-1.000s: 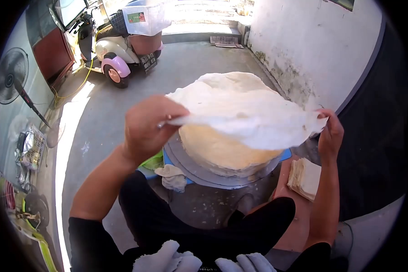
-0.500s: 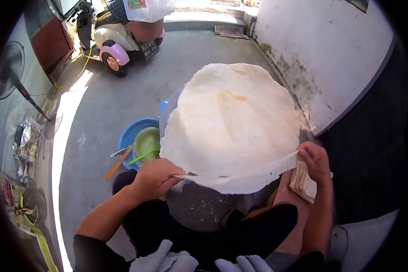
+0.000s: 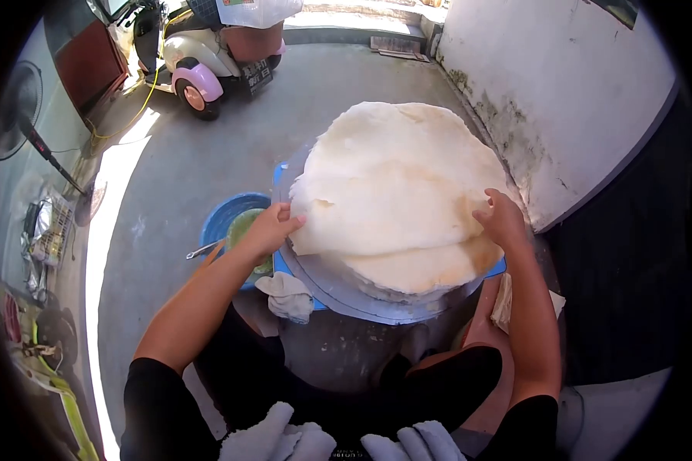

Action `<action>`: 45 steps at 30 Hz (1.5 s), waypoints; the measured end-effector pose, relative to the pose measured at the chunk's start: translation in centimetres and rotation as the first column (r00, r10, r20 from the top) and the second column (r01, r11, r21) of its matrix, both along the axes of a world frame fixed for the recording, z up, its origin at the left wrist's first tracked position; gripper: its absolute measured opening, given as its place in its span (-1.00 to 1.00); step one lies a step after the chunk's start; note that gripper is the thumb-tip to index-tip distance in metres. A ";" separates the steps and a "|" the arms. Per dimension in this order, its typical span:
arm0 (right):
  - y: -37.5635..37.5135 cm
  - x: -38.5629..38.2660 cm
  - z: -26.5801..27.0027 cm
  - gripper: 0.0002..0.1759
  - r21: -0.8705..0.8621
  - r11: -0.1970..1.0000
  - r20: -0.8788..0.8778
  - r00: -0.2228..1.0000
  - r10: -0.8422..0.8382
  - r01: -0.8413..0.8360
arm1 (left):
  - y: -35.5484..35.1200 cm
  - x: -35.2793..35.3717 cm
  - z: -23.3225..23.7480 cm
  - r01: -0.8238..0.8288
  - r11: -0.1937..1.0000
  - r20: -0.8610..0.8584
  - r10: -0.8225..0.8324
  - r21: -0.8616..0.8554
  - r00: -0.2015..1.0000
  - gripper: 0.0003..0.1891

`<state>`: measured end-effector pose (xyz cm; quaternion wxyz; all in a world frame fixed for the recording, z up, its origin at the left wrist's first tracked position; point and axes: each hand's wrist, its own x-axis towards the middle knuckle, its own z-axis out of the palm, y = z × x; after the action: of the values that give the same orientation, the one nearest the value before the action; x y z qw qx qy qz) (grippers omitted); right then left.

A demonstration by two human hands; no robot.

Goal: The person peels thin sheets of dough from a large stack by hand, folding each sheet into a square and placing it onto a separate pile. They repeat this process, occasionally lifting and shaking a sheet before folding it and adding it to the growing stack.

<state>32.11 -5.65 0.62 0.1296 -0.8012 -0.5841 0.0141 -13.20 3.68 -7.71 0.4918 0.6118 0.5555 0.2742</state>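
Note:
A large, thin, round flatbread (image 3: pixel 400 177), cream with light brown patches, lies on top of a stack of flatbreads (image 3: pixel 423 269). Its near edge is folded over, so the stack shows below the fold line. The stack rests on a grey round plate (image 3: pixel 338 288). At the left rim of the top flatbread is my left hand (image 3: pixel 273 228), thumb and fingers slightly apart. My right hand (image 3: pixel 506 223) is over the right rim, its thumb and forefinger spread. Neither hand visibly pinches the sheet.
A white cloth (image 3: pixel 287 297) hangs by the blue edge under the plate. To the left stands a blue basin (image 3: pixel 221 221) with a green bowl (image 3: pixel 244 225). Beige folded sheets (image 3: pixel 502 303) lie right. Behind are a scooter (image 3: pixel 200 77) and a wall (image 3: pixel 553 100).
Both hands have moved away from me and let go of the near edge. That edge, earlier stretched toward me, now lies folded over, uncovering the stack and plate.

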 end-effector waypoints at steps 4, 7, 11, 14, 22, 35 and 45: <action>-0.9 1.0 -1.3 -0.39 0.075 0.996 -0.065 0.997 -0.043 0.048 | -1.2 -0.2 -0.3 0.122 0.905 0.263 -0.012 -0.408 0.965 -0.48; -0.7 1.8 -1.7 -0.57 0.132 0.989 -0.134 0.990 -0.052 0.070 | -1.4 -0.5 -0.4 0.214 0.858 0.357 -0.038 -0.468 0.933 -0.47; 0.4 3.0 -0.9 -0.69 -0.003 0.990 -0.052 0.989 -0.141 0.141 | -1.5 -0.4 0.0 0.218 0.861 0.348 -0.052 -0.459 0.936 -0.52; 0.8 3.9 -0.2 -0.66 0.016 0.995 -0.027 0.994 -0.102 0.103 | -1.6 -0.2 -0.2 0.199 0.878 0.339 -0.045 -0.435 0.940 -0.48; -0.1 5.2 1.5 -0.85 -0.084 0.975 -0.646 0.733 -0.211 0.206 | -0.8 0.0 -1.1 0.152 0.895 0.430 0.048 -0.419 0.902 -0.63; -7.3 8.5 -1.9 -0.64 0.234 0.891 -0.819 0.573 -0.035 0.389 | -1.3 -0.1 4.2 0.043 0.998 0.348 -0.027 -0.038 0.937 -0.55; -7.2 7.2 -1.2 -0.86 0.048 0.898 -0.884 0.438 -0.166 0.438 | -9.8 16.7 3.8 0.560 0.441 -0.364 -0.454 0.701 0.813 -0.29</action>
<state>39.27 -12.81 -0.60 0.5113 -0.7512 -0.2815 0.3082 3.52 -6.15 -3.89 0.1981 0.9154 0.1976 0.2894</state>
